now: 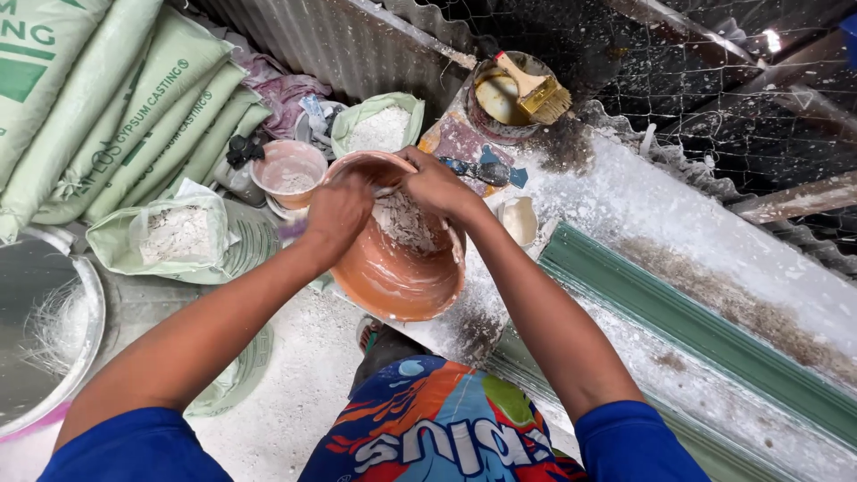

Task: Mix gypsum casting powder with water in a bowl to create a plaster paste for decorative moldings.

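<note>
A large orange plastic bowl (393,277) is tilted toward me over the edge of a white-dusted workbench (643,205). Dried white plaster clings to its inner wall (402,221). My left hand (337,212) grips the bowl's left rim, fingers curled over it. At the far rim, my right hand (437,183) presses its fingers against the caked plaster. Both forearms reach forward from blue sleeves.
Stacked green plaster sacks (107,98) lie at the left, with an open bag of white powder (174,234) and another (379,129) behind the bowl. A small pink bowl (287,170), a pot with a brush (522,89), a long green mould (696,330) and a metal basin (45,330) surround me.
</note>
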